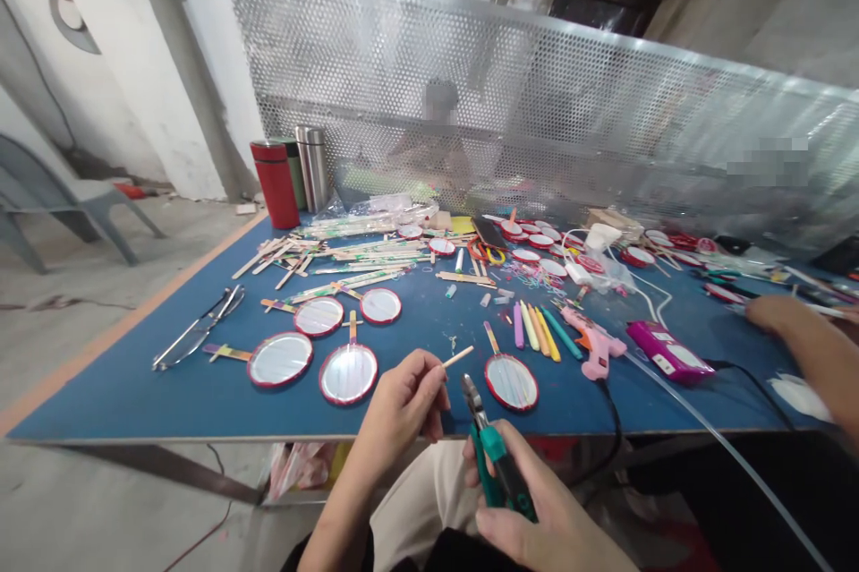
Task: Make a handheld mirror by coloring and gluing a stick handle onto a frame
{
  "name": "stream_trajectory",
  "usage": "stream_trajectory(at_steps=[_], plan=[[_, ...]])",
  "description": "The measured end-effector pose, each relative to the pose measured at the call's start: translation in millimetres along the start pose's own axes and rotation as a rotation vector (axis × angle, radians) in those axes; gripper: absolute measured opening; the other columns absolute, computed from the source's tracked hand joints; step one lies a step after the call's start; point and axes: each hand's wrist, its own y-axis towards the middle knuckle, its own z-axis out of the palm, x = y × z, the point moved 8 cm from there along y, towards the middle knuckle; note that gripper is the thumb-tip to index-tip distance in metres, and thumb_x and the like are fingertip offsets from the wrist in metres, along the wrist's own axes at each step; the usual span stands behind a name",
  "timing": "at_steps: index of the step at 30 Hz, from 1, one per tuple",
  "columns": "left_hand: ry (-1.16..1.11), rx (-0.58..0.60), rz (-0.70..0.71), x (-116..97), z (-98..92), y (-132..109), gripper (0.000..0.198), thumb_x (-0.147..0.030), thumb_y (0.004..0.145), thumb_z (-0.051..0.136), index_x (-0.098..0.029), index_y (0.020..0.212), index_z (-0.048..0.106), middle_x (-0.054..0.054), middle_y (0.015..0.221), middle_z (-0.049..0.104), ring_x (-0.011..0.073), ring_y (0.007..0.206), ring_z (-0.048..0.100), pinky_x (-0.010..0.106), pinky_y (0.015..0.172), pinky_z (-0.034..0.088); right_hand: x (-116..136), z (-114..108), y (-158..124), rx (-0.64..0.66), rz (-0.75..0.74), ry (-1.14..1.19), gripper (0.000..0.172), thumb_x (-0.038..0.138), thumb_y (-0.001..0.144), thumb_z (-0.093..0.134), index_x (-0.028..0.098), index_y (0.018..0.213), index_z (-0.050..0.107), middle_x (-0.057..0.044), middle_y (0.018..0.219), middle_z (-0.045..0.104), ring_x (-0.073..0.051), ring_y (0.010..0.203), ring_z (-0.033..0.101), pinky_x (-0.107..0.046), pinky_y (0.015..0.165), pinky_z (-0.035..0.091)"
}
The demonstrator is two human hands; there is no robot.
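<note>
A short wooden craft stick (459, 356) is pinched between the thumb and fingers of my left hand (409, 393), its free end pointing up and right. My right hand (530, 491) is wrapped round the green-and-black handles of wire cutters (493, 451). Their metal jaws point up, just right of the stick and apart from it. Close by on the table lies a round red-rimmed paddle (512, 381) with a small stick handle. Several similar paddles, such as the nearest one (348, 374), lie left of my hands.
A pink glue gun (594, 341) and colored glue sticks (537, 332) lie to the right, near a purple box (669, 352) with a cable. Eyeglasses (199, 328) sit at left. Loose sticks (362, 254) and bottles (275, 183) are farther back. Another person's arm (798, 339) reaches in from the right.
</note>
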Motion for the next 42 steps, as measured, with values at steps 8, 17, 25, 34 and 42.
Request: stream_trajectory(at_steps=[8,17,25,34,42], plan=[[0.101,0.112,-0.010,-4.5,8.4,-1.6,0.026,-0.037,0.089,0.046,-0.019,0.073,0.054,-0.006,0.045,0.051,0.0106,0.040,0.053,0.019,0.043,0.039,-2.0,1.0,4.4,-0.011,-0.034,-0.108,0.031,0.037,0.076,0.059,0.021,0.101,0.052,-0.004,0.094,0.057,-0.024,0.094,0.052,-0.036,0.084,0.043],[0.017,0.079,-0.023,-3.3,4.8,-3.8,0.023,-0.035,0.087,0.047,-0.020,0.069,0.049,-0.006,0.044,0.049,0.0089,0.037,0.049,0.018,0.039,0.037,-5.1,-3.9,-0.3,-0.009,-0.021,-0.053,0.031,0.038,0.076,0.061,0.022,0.103,0.056,-0.003,0.089,0.059,-0.023,0.091,0.053,-0.034,0.082,0.042],[0.042,0.143,-0.045,-1.9,9.4,-5.2,0.028,-0.037,0.087,0.048,-0.019,0.066,0.049,-0.007,0.044,0.047,0.0068,0.036,0.048,0.015,0.038,0.036,2.4,-2.9,3.9,0.014,-0.079,-0.090,0.020,0.035,0.082,0.057,0.021,0.094,0.050,-0.004,0.099,0.058,-0.023,0.098,0.053,-0.035,0.088,0.042],[-0.164,0.008,-0.094,5.5,0.8,1.6,0.049,-0.063,0.089,0.033,-0.019,0.074,0.050,-0.002,0.052,0.059,0.0084,0.031,0.051,0.015,0.029,0.034,-3.4,-4.3,5.0,-0.040,-0.067,-0.040,0.027,0.040,0.083,0.056,0.021,0.102,0.052,-0.004,0.093,0.059,-0.025,0.096,0.055,-0.037,0.086,0.043],[0.103,0.039,-0.085,4.8,4.3,-3.4,0.041,-0.051,0.090,0.045,-0.019,0.064,0.046,-0.008,0.041,0.046,0.0040,0.029,0.038,0.012,0.030,0.028,-3.3,-3.1,8.7,-0.044,-0.037,-0.121,0.022,0.032,0.083,0.054,0.020,0.100,0.050,-0.005,0.099,0.060,-0.022,0.095,0.055,-0.034,0.084,0.042]])
